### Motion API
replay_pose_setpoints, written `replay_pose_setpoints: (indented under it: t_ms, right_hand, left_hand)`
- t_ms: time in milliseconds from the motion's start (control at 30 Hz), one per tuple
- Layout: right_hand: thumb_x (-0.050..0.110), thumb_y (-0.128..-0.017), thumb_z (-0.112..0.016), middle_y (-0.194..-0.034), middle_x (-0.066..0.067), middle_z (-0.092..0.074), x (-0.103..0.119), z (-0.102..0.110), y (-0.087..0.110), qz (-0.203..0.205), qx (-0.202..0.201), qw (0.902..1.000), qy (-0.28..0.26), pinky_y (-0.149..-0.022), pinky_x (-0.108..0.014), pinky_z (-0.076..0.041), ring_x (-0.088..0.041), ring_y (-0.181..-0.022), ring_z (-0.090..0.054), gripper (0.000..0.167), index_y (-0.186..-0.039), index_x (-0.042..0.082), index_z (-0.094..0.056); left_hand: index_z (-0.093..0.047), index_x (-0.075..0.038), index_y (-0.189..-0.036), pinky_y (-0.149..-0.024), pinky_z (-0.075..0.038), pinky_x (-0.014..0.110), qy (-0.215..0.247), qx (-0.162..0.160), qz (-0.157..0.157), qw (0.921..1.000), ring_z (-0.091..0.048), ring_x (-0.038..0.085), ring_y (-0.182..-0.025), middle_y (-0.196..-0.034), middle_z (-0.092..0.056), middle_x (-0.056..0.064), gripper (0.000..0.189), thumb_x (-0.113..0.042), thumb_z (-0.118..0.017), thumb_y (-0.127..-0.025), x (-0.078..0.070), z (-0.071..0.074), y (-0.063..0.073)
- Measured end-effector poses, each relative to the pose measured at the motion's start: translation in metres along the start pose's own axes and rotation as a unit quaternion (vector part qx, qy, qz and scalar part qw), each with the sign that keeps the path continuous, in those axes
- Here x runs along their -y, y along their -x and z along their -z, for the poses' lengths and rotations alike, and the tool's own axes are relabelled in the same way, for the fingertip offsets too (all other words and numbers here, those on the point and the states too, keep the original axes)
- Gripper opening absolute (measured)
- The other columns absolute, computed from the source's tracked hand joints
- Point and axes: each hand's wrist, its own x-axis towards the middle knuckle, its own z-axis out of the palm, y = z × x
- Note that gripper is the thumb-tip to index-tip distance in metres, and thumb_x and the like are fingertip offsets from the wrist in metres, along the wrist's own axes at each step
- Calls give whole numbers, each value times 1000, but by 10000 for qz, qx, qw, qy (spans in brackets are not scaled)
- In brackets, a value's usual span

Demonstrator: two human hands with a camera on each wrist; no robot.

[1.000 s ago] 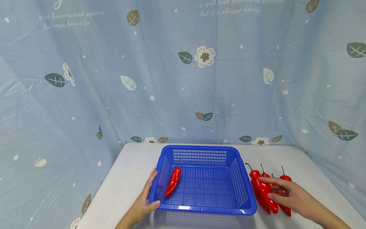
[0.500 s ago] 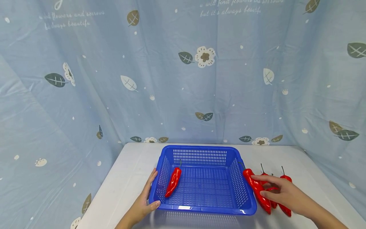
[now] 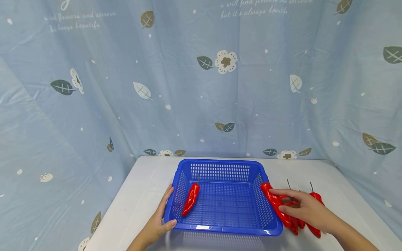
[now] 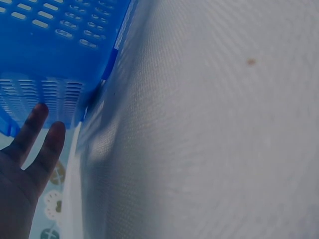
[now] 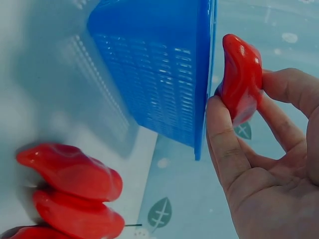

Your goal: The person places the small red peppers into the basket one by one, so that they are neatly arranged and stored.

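Note:
In the head view, my right hand (image 3: 303,207) pinches a long red chili pepper (image 3: 274,202) between thumb and fingers. The pepper overlaps the right rim of the blue plastic basket (image 3: 223,230), its green stem pointing inward. In the right wrist view the pepper (image 5: 241,77) is held up level with the basket's rim (image 5: 204,79). Another red pepper (image 3: 191,199) lies inside along the left wall. My left hand (image 3: 157,219) rests at the basket's front left corner, thumb at the rim. Its straight fingers (image 4: 50,144) touch the outer side in the left wrist view.
Several more red peppers (image 5: 75,172) lie on the white table to the right of the basket, partly hidden by my right hand in the head view. The white tabletop (image 3: 138,188) meets a blue patterned curtain (image 3: 176,115) at the back and sides.
My right hand has moved left with the pepper, from over the pile to the basket's right rim. The left hand and the basket have stayed put.

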Motion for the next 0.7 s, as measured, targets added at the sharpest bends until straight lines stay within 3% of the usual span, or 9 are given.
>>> replay_pose_setpoints:
  t_ms: [433,700]
  right_hand:
    - [30,-86,-82,-136,-25,-58,9,-7,-12,354,201,9991,147,-76,-38,-63,-28,-106,-65,66,-145,15,-58]
    - [30,-88,-80,-137,-25,-58,12,-10,-21,484,238,9984,143,-76,-36,-63,-28,-107,-64,62,-144,16,-59]
  left_hand:
    - [-12,-25,-165,-103,-32,77,1,21,-91,10000,-11,52,-151,-172,0,6,98,-23,-69,-85,0,0,-1]
    - [-12,-31,-164,-103,-35,76,-81,-44,136,9999,-12,52,-151,-172,-1,5,98,-26,-69,-85,-1,-1,-1]
